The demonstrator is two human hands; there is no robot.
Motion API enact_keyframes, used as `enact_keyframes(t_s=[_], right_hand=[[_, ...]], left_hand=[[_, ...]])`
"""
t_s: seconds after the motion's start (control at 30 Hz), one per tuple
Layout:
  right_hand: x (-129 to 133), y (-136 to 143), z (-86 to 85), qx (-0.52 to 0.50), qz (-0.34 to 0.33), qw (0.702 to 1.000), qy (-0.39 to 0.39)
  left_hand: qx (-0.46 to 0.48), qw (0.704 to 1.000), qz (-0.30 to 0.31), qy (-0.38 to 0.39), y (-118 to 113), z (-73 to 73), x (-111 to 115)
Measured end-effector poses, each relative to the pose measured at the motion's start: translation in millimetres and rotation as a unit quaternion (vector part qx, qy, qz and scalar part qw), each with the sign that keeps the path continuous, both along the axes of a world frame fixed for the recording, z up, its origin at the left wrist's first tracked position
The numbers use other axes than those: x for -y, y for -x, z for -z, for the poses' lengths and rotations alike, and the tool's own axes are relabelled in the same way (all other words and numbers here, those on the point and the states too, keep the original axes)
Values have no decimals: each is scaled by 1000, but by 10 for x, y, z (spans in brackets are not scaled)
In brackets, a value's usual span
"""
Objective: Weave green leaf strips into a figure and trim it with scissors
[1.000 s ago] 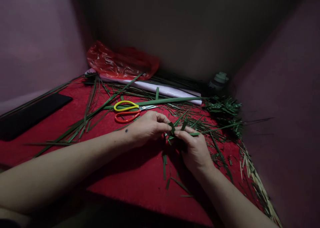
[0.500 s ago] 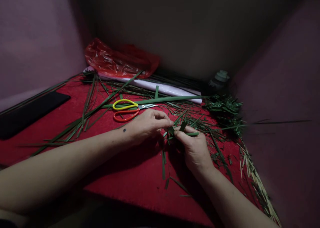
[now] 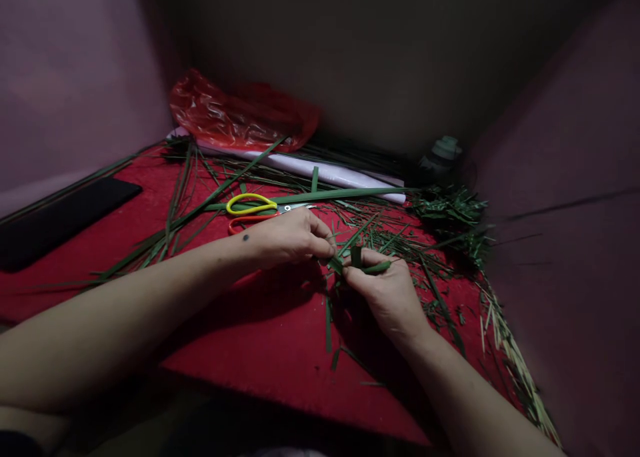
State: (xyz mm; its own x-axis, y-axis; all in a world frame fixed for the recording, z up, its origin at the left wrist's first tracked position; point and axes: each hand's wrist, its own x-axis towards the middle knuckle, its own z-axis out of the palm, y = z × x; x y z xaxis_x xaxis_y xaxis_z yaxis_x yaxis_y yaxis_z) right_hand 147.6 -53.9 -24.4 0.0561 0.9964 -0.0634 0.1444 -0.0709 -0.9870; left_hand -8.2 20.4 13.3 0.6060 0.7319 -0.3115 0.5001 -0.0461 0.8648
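- Centre right of frame: right hand [image 3: 387, 290] pinches a small folded green leaf piece [image 3: 355, 255], thumb toward us.
- Just left of it: left hand [image 3: 300, 235], fingertips at the piece's left edge; grip unclear.
- Scissors [image 3: 250, 204], yellow and red handles, partly behind left hand.
- Upper left of centre: crumpled red plastic bag [image 3: 240, 113] by a long white roll [image 3: 340, 175].
- Right: dark green leaf bundle [image 3: 450, 207], capped bottle [image 3: 445, 151] above.
- Red counter [image 3: 260, 350] beneath, strewn with leaf scraps [image 3: 329, 327].
- Far left: flat black object [image 3: 70, 220].
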Motion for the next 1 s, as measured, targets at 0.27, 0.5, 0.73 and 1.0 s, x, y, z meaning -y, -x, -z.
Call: enact_keyframes(t_s=[0.27, 0.5, 0.73, 1.0], right_hand=[[-13, -22, -37, -46, -78, 992, 84], [-7, -64, -74, -22, -136, 986, 98], [-20, -97, -57, -41, -140, 984, 107], [-28, -103, -52, -77, -121, 984, 109]], left_hand=[[-27, 993, 95, -61, 35, -40, -25], [-33, 990, 120, -67, 31, -13, 9], [-8, 968, 144, -208, -6, -10, 67], [20, 911, 167, -377, -20, 72, 92]])
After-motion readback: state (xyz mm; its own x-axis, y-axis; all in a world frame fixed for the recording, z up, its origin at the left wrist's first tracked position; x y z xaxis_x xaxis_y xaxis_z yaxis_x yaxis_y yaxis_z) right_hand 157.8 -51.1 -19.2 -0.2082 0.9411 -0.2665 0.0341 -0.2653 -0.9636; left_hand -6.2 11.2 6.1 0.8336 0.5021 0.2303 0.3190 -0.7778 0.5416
